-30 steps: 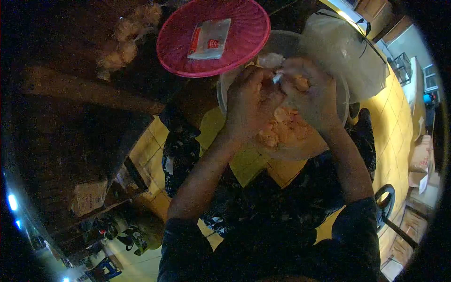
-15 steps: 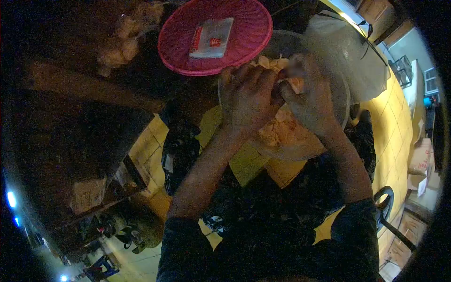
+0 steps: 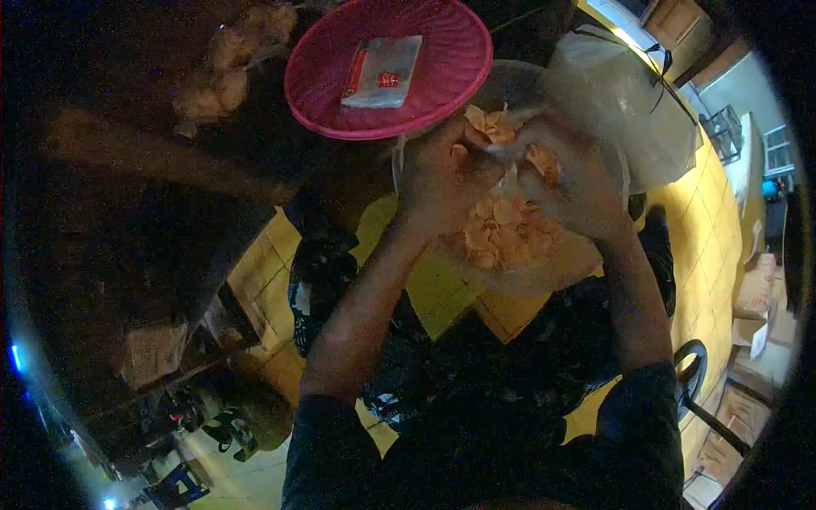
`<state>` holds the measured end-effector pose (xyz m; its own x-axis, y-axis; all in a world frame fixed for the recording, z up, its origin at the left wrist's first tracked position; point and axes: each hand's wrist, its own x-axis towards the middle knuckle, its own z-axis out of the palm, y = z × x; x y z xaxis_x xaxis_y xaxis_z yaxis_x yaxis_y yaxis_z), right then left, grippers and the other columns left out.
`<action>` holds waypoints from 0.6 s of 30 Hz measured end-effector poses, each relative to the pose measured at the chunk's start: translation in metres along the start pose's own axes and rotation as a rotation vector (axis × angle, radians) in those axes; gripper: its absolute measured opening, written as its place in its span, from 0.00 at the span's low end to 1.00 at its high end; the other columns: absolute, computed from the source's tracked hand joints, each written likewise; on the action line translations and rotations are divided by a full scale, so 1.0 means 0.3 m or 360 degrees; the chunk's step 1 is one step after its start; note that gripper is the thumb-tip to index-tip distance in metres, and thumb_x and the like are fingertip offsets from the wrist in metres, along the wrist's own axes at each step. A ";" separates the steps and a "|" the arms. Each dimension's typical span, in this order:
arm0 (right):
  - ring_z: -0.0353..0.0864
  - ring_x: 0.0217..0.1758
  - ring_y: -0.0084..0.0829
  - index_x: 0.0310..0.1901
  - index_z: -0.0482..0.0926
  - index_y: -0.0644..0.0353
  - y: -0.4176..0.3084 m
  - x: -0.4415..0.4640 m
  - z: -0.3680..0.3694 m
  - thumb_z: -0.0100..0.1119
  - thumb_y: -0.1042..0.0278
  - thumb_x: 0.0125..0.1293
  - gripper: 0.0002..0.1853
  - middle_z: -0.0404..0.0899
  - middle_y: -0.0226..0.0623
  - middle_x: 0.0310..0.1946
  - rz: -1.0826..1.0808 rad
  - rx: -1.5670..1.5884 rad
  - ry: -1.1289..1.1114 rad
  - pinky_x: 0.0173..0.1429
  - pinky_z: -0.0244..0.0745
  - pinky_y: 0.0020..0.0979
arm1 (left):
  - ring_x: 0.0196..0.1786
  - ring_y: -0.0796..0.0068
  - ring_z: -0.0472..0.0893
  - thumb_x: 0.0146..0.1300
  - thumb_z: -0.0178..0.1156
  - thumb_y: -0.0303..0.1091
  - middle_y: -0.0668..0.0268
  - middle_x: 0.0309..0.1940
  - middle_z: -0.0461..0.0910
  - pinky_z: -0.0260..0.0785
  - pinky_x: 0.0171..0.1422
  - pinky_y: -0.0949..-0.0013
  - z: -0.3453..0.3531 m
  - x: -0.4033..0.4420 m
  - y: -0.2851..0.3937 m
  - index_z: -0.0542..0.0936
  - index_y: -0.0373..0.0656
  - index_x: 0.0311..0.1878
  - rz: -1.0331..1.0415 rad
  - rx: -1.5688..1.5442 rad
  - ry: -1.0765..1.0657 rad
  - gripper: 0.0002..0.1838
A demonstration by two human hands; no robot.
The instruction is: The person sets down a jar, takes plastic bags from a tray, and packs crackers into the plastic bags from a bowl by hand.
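My left hand (image 3: pixel 450 174) and my right hand (image 3: pixel 574 174) are close together over a large see-through container (image 3: pixel 625 166) of thin orange-yellow chips (image 3: pixel 501 234). Both hands have curled fingers, thumbs toward each other. A thin whitish plastic bag (image 3: pixel 508 180) seems to be pinched between them; blur and dim light hide its outline. Some chips show just beyond the fingers and by the right thumb. At the container's far left, a round pink woven basket (image 3: pixel 314 85) carries a flat clear packet (image 3: pixel 387 72) with red print.
A large whitish plastic sack (image 3: pixel 629 110) stands beyond the container on the right. A dark wooden bench (image 3: pixel 153 161) lies to the left, with filled clear bags (image 3: pixel 221 85) behind it. Yellow tiles (image 3: pixel 705 221) cover the floor. A curved black handle (image 3: pixel 697 374) is at lower right.
My hands have drawn slightly apart, and the whitish plastic between them now shows more. More of the chips below is visible. The basket and packet stay in place.
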<state>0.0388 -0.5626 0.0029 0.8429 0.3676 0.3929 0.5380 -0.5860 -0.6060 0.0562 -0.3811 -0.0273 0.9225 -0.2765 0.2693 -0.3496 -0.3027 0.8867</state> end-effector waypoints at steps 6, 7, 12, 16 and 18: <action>0.75 0.46 0.44 0.40 0.79 0.56 -0.007 -0.008 0.006 0.62 0.65 0.52 0.13 0.77 0.38 0.37 -0.0285 -0.0692 0.0081 0.53 0.71 0.45 | 0.34 0.77 0.78 0.55 0.64 0.30 0.64 0.31 0.78 0.70 0.39 0.72 0.039 -0.007 0.014 0.77 0.39 0.35 0.0086 -0.0425 0.0187 0.07; 0.76 0.44 0.44 0.39 0.79 0.56 -0.003 -0.012 0.014 0.61 0.65 0.53 0.11 0.78 0.39 0.37 -0.0292 -0.0700 0.0057 0.53 0.71 0.46 | 0.34 0.77 0.78 0.55 0.64 0.30 0.64 0.31 0.78 0.70 0.39 0.72 0.038 -0.008 0.003 0.77 0.39 0.35 0.0088 -0.0425 0.0185 0.07; 0.80 0.39 0.39 0.41 0.81 0.57 0.016 -0.024 0.018 0.56 0.66 0.59 0.10 0.81 0.42 0.36 0.0185 -0.0043 0.0071 0.49 0.74 0.36 | 0.42 0.63 0.78 0.55 0.60 0.26 0.59 0.38 0.79 0.70 0.48 0.65 0.042 0.015 -0.037 0.78 0.38 0.48 0.0610 -0.0054 0.0084 0.15; 0.81 0.39 0.30 0.44 0.80 0.61 -0.044 -0.001 -0.027 0.54 0.64 0.63 0.12 0.82 0.41 0.37 0.0667 0.0635 0.0124 0.48 0.73 0.26 | 0.43 0.57 0.77 0.54 0.59 0.25 0.56 0.37 0.78 0.66 0.52 0.59 0.057 0.000 -0.002 0.79 0.38 0.44 0.0614 0.0192 0.0114 0.13; 0.80 0.38 0.28 0.43 0.80 0.62 -0.014 -0.001 -0.016 0.55 0.63 0.63 0.13 0.82 0.39 0.36 0.0711 0.0759 0.0234 0.47 0.73 0.27 | 0.41 0.56 0.76 0.54 0.59 0.27 0.58 0.37 0.78 0.64 0.51 0.56 0.053 -0.006 -0.001 0.79 0.38 0.41 0.0589 0.0394 0.0044 0.10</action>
<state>0.0362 -0.5637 0.0085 0.9938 0.0415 0.1032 0.1105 -0.2630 -0.9584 0.0521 -0.3951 -0.0339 0.7306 -0.3839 0.5646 -0.6827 -0.3982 0.6127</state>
